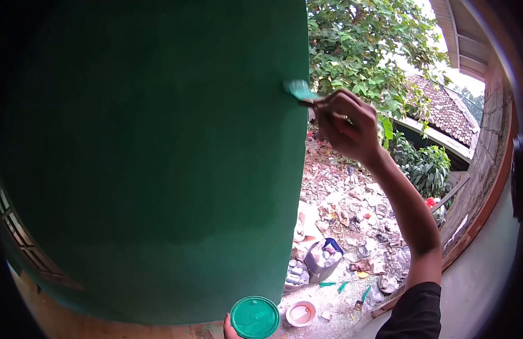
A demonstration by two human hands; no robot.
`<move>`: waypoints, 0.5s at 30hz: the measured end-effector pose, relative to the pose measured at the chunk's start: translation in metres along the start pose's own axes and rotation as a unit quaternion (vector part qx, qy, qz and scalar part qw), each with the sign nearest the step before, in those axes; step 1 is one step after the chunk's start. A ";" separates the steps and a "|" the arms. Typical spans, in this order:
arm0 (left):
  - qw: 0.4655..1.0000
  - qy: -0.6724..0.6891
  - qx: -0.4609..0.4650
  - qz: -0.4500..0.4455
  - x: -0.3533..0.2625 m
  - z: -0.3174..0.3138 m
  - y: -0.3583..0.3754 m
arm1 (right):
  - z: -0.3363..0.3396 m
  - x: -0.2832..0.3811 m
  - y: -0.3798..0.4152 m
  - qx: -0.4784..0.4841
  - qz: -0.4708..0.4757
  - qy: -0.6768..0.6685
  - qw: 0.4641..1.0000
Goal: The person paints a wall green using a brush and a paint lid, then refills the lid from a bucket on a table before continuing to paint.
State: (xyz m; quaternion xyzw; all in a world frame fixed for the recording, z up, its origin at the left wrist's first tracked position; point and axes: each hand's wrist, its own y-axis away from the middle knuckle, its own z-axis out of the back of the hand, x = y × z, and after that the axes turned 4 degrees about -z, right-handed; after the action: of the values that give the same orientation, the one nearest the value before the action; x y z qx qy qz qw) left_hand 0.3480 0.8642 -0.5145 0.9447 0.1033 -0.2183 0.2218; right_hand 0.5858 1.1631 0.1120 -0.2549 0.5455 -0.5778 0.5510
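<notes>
Raised at the wall's right edge, my right hand (349,124) is closed around the handle of a paintbrush (299,90). Green paint coats the bristles, which are right at the surface of the dark green wall (160,169). Low in the view, my left hand (230,329) grips the side of a round tub of green paint (255,317); only a bit of its fingers shows at the rim. Darker and lighter green patches cover the wall.
Beyond the wall edge lies littered ground (352,209). A dark bin of cans (323,259) stands there beside a pinkish bowl (301,313) and several green-stained brushes (343,287). A window frame (29,243) is at left; a brick-edged wall (482,169) rises at right.
</notes>
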 end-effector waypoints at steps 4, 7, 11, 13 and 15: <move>1.000 0.004 0.003 0.004 -0.010 -0.025 0.011 | 0.013 0.007 -0.037 0.090 -0.202 -0.139 0.965; 0.993 -0.117 0.000 0.025 -0.032 -0.060 0.040 | 0.019 -0.035 -0.102 0.117 -0.149 -0.176 0.966; 0.996 -0.078 0.013 0.045 -0.036 -0.057 0.036 | 0.030 -0.059 -0.181 0.008 -0.048 -0.191 0.980; 0.996 -0.079 0.012 0.047 -0.037 -0.054 0.041 | 0.017 -0.041 -0.179 -0.041 0.002 -0.145 0.989; 0.995 -0.084 0.012 0.051 -0.040 -0.050 0.042 | 0.015 -0.023 -0.155 -0.004 -0.118 -0.080 0.990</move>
State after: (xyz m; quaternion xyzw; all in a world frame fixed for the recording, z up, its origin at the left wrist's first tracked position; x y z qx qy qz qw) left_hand 0.3434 0.8467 -0.4406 0.9298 0.0330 -0.2863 0.2289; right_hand 0.5496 1.1477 0.2642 -0.3654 0.4679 -0.6144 0.5197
